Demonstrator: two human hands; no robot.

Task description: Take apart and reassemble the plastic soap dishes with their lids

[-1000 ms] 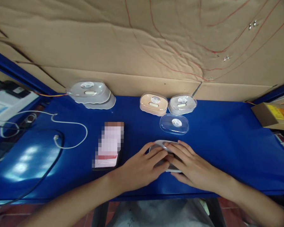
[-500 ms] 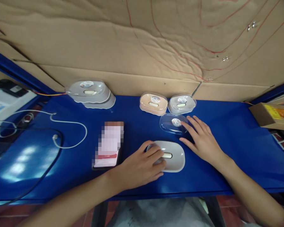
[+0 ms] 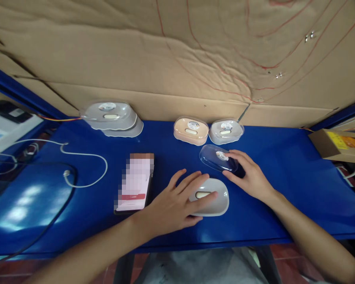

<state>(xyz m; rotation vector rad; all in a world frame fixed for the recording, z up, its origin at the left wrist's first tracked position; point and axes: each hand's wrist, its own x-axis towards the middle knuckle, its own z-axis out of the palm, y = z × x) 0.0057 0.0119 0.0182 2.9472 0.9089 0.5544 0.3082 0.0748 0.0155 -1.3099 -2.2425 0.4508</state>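
A grey oval soap dish [image 3: 220,201] with a cream oblong piece in its middle lies near the table's front edge. My left hand [image 3: 185,197] is spread over the dish's left side, fingers stretched out and partly hiding it. Behind the dish, a clear plastic lid [image 3: 208,157] with a round white label is tilted, its right end pinched between the thumb and fingers of my right hand [image 3: 248,173]. At the back, a peach lidded dish [image 3: 182,136] stands beside a grey lidded dish [image 3: 235,136].
A phone [image 3: 136,185] with a lit, blurred screen lies left of my left hand. Stacked grey dishes [image 3: 130,128] stand at the back left. A white cable [image 3: 106,165] and a black cable curve across the left side. A cardboard box [image 3: 322,146] sits at the right edge.
My right hand has closed on the clear lid's right end, and the lid has tipped. My left hand's fingers have lifted and spread over the grey dish.
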